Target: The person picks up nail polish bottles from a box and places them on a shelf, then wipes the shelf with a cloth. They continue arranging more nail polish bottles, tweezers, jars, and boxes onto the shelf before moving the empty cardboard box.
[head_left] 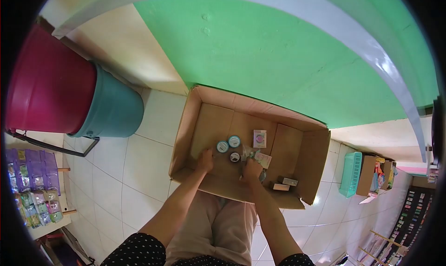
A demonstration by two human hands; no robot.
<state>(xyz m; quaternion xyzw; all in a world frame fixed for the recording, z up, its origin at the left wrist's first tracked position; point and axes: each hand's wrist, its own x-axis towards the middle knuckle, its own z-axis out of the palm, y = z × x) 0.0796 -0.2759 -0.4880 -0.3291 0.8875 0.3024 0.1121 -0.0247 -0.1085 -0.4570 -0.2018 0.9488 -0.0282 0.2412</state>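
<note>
Both my hands reach into an open cardboard box (pixel 197 115) on the floor. My left hand (pixel 205 160) is closed near the box's left front part; whatever its fingers hold, if anything, is hidden. My right hand (pixel 252 169) is closed on a small clear plastic packet (pixel 250 153) with greenish parts. Between the hands lie two round blue-and-white tubs (pixel 234 141) and a smaller round dark-and-white container (pixel 234 157). Beyond the right hand is a flat pack with a pink round item (pixel 259 139). A pale card (pixel 265 160) lies beside that hand, and two small boxes (pixel 280 186) sit near the front right.
Maroon (pixel 51 80) and teal buckets (pixel 114 103) stand at the left. A green wall (pixel 278 57) rises behind the box. On the right are a turquoise basket (pixel 350 174) and a carton of colourful packets (pixel 376 175). Purple display packs (pixel 35 171) are at far left.
</note>
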